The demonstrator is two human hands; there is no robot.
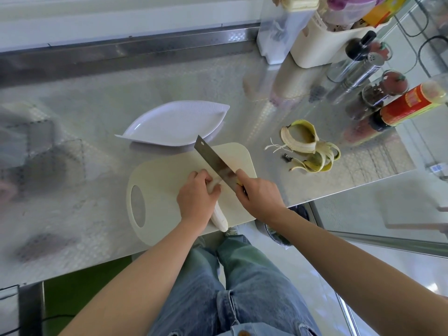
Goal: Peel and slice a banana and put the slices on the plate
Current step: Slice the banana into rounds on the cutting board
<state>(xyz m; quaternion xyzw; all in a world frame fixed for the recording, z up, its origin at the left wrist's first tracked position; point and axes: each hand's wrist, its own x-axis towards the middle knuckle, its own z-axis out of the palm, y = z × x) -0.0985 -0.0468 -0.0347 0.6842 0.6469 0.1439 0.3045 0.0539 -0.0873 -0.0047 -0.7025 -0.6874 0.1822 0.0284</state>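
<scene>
Clamping peeled banana [219, 218] on cutting board [169, 170] with curled left hand [196, 197], gripping cleaver [213, 158] in right hand [259, 195], blade over banana.

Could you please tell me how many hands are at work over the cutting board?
2. The left hand holds the banana down on the board; the right hand grips the knife, its blade across the banana. None appears hidden.

My left hand [196, 200] over much of the banana [219, 220], knife [213, 158] handle buried in my right hand [259, 195], cut point hidden from me, containers [344, 8] cropped at top edge, table [60, 105] blurred at left
</scene>
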